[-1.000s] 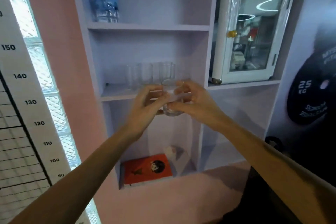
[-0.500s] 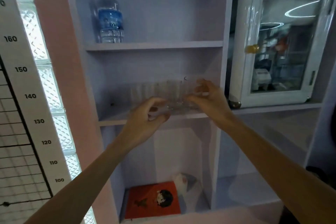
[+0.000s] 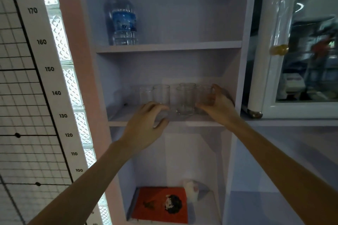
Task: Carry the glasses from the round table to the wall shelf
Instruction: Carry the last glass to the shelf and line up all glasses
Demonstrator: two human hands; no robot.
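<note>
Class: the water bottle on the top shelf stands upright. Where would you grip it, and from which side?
Probably grip the water bottle around its labelled middle, coming from the open front. It stands upright against the shelf's left wall, with free space to its right.

Dim, soft pic; backlight thru glass-block window [image 3: 60, 29], edges bowed w/ wide-angle.
</note>
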